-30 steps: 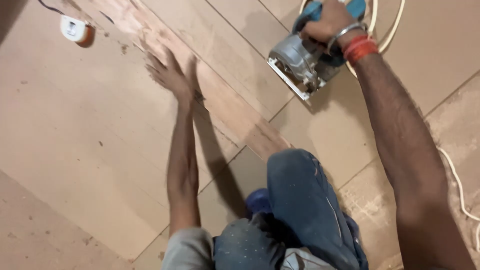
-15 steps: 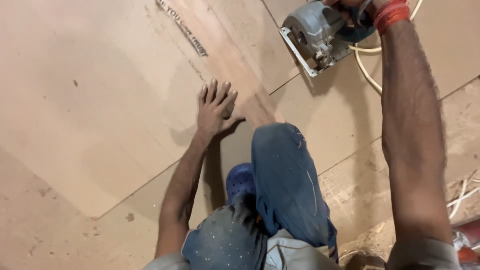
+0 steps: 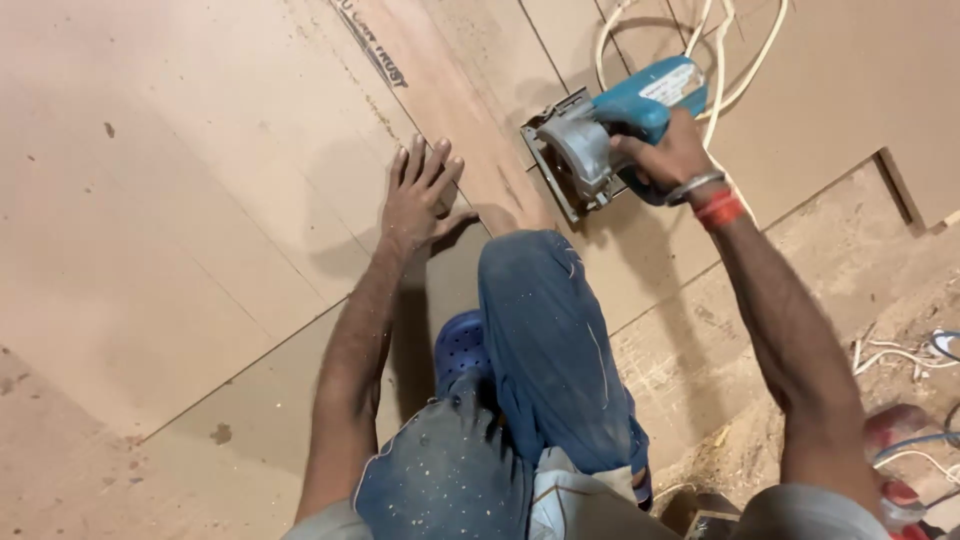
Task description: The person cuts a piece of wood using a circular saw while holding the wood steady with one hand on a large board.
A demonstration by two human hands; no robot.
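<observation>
My left hand point(image 3: 418, 192) lies flat, fingers spread, on a large brown plywood sheet point(image 3: 200, 180) on the floor. My right hand point(image 3: 662, 158) grips the handle of a blue and grey circular saw point(image 3: 600, 135), whose base plate rests on the plywood strip just right of my left hand. A pale power cord point(image 3: 715, 60) runs away from the saw toward the top. My knee in dusty blue jeans point(image 3: 540, 330) presses down between my two arms, with a blue clog point(image 3: 460, 345) under it.
More plywood sheets overlap across the floor, with a cut-out notch point(image 3: 895, 185) at the right. Sawdust point(image 3: 740, 450) lies at the lower right, beside loose white and blue wires point(image 3: 915, 360) at the right edge.
The view has shifted so the saw and my right hand sit lower and nearer the middle. My left hand stays flat on the sheet, close to the saw.
</observation>
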